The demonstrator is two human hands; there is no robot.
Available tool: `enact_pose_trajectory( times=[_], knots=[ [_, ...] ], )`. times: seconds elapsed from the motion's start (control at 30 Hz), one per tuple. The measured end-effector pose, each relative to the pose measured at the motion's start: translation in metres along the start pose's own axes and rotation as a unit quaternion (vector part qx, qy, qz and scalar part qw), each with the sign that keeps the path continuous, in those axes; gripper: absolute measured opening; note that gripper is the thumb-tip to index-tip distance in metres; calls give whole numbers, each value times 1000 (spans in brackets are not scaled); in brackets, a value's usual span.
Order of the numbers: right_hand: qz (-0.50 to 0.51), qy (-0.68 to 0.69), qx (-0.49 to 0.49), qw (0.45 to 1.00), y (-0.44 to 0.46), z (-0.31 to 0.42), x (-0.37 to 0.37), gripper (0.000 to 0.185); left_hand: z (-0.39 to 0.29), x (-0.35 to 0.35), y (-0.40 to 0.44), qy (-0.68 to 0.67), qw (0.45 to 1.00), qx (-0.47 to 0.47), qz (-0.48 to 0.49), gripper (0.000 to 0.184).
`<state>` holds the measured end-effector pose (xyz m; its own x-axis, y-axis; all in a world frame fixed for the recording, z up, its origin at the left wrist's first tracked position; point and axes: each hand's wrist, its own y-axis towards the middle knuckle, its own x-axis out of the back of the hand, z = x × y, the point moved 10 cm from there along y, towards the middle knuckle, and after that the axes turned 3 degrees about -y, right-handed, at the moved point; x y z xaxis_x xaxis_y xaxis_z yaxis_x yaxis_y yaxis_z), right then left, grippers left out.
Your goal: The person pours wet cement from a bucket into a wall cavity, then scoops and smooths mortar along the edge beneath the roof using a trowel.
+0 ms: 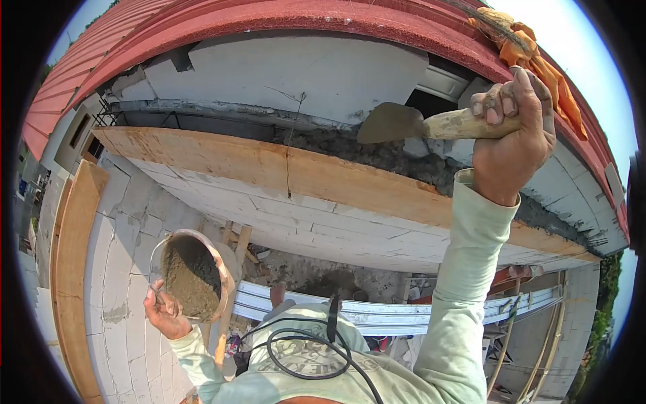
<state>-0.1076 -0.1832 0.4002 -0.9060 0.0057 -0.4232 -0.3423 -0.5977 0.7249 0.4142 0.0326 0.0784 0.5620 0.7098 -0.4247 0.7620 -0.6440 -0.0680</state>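
Partly hidden, the trowel handle runs into the right hand.

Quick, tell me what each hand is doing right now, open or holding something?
Left hand: closed, holding the bucket at its edge.
Right hand: closed, gripping the trowel by its handle.

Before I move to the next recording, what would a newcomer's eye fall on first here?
Probably the raised right hand at upper right, gripping a wooden-handled metal trowel. Next, at lower left, the round, pale bucket of grey-brown mortar held by the left hand. Across the top arches a red roof edge, above a long orange-brown wooden board.
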Motion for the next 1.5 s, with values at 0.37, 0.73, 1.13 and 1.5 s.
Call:
enact_pose_trajectory(
  times=[0.37, 0.73, 1.13, 1.5],
  knots=[
    [20, -165, -34, 986, -31, -26, 67, 6, 24, -13, 8, -7, 999, 37, 8, 40],
    [52, -227, -32, 972, -26, -17, 118, 8, 28, -42, 7, 15, 998, 12, 59, 42],
    [29, -193, -19, 981, -16, 19, 135, 9, 40, -64, 5, 20, 994, 43, 103, 40],
    [-1, -70, 93, 993, 13, 126, 159, 10, 34, -54, -1, 33, 996, 23, 80, 40]
  ],
)
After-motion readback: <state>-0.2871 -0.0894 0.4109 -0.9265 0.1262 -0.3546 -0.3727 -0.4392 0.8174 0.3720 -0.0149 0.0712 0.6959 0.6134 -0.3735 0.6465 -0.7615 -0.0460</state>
